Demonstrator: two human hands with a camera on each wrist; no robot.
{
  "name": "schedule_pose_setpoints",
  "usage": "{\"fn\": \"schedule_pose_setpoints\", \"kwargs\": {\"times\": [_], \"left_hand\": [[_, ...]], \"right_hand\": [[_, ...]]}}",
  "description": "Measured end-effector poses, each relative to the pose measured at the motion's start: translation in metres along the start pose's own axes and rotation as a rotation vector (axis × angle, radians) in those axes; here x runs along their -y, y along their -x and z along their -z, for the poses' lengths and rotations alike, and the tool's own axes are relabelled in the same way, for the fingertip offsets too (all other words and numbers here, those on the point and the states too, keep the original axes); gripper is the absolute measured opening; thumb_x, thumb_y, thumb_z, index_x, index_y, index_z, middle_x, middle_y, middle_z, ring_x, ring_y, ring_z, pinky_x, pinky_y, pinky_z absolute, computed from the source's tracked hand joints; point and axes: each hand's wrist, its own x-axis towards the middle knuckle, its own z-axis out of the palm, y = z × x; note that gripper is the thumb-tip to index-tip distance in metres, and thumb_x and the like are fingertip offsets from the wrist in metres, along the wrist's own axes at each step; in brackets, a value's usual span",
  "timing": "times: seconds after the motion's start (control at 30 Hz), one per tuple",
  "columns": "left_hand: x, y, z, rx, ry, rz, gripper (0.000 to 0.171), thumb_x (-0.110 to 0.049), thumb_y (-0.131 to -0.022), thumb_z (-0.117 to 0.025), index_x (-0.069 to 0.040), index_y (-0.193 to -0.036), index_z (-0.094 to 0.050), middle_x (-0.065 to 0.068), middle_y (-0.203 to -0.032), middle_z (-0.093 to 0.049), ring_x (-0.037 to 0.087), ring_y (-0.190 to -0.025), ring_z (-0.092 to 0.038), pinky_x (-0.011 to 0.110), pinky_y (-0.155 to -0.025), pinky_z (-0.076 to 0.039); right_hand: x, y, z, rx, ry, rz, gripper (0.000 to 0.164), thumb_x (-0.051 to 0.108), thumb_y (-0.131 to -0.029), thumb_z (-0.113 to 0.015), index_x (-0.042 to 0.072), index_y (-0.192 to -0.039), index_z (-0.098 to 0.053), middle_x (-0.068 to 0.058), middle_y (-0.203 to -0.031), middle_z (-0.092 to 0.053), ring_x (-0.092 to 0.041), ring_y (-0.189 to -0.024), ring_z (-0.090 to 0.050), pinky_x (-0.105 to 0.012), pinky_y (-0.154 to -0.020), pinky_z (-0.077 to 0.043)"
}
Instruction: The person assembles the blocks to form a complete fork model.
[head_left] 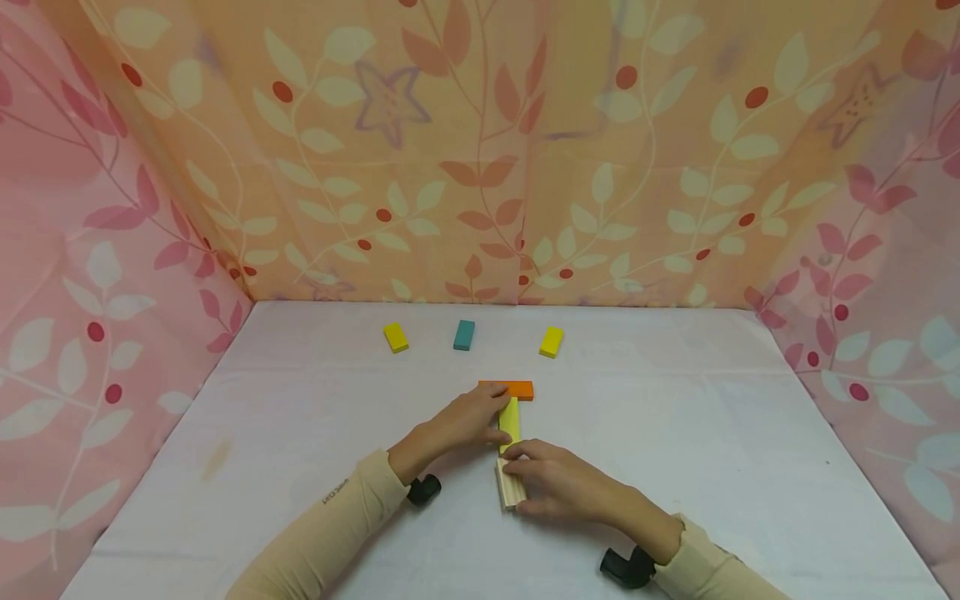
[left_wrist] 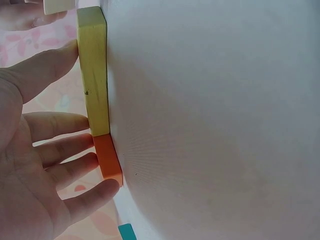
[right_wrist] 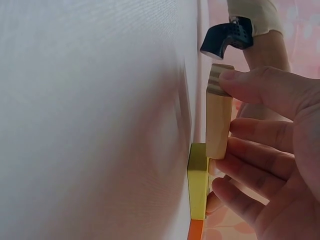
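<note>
An orange block [head_left: 521, 390] lies crosswise, and a light yellow block [head_left: 511, 419] runs from its middle toward me. My left hand [head_left: 471, 414] is beside these two; its thumb touches the yellow block's side and fairly straight fingers [left_wrist: 65, 145] reach along the yellow and orange blocks. With my right hand [head_left: 566, 483] I hold a plain wooden block [head_left: 511, 489] at the near end of the yellow one, thumb on its near end and fingers toward its far end. In the right wrist view this wooden block [right_wrist: 218, 120] appears raised off the white surface.
Farther back on the white table [head_left: 300, 400] lie a yellow block [head_left: 396, 337], a teal block [head_left: 464, 335] and another yellow block [head_left: 551, 342], spaced apart. Floral curtains [head_left: 480, 150] enclose the back and both sides. Black wrist devices [head_left: 628, 568] sit under both forearms.
</note>
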Motion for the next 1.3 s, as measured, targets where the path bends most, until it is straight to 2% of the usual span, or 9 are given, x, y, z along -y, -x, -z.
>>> {"fn": "schedule_pose_setpoints", "kwargs": {"times": [0.57,1.0,1.3], "left_hand": [[-0.0012,0.0016,0.0017,0.001,0.02,0.007,0.072,-0.04,-0.085,-0.074,-0.005,-0.142,-0.049,0.01,-0.152,-0.043,0.026,-0.141,-0.041,0.041,-0.114,-0.039],[-0.001,-0.0007,-0.0005,0.008,0.012,0.022,0.074,-0.042,-0.084,-0.074,-0.006,-0.143,-0.048,0.009,-0.153,-0.043,0.024,-0.141,-0.041,0.039,-0.115,-0.038],[-0.0013,-0.0011,-0.0007,0.0,0.016,0.021,0.073,-0.042,-0.084,-0.074,-0.006,-0.143,-0.049,0.009,-0.153,-0.043,0.024,-0.141,-0.041,0.039,-0.115,-0.038]], "right_hand": [[-0.0025,0.001,-0.0014,-0.071,0.089,0.021,0.04,0.026,-0.081,-0.078,0.007,-0.114,-0.069,-0.004,-0.122,-0.061,-0.018,-0.113,-0.06,-0.032,-0.096,-0.053],[-0.0022,-0.0005,-0.0047,-0.056,0.11,-0.002,0.041,0.029,-0.081,-0.079,0.007,-0.113,-0.07,-0.004,-0.12,-0.062,-0.017,-0.111,-0.059,-0.03,-0.097,-0.052],[-0.0011,-0.0032,-0.0054,-0.066,0.127,0.014,0.039,0.03,-0.08,-0.079,0.006,-0.111,-0.07,-0.002,-0.116,-0.062,-0.016,-0.109,-0.058,-0.028,-0.095,-0.052]]}}
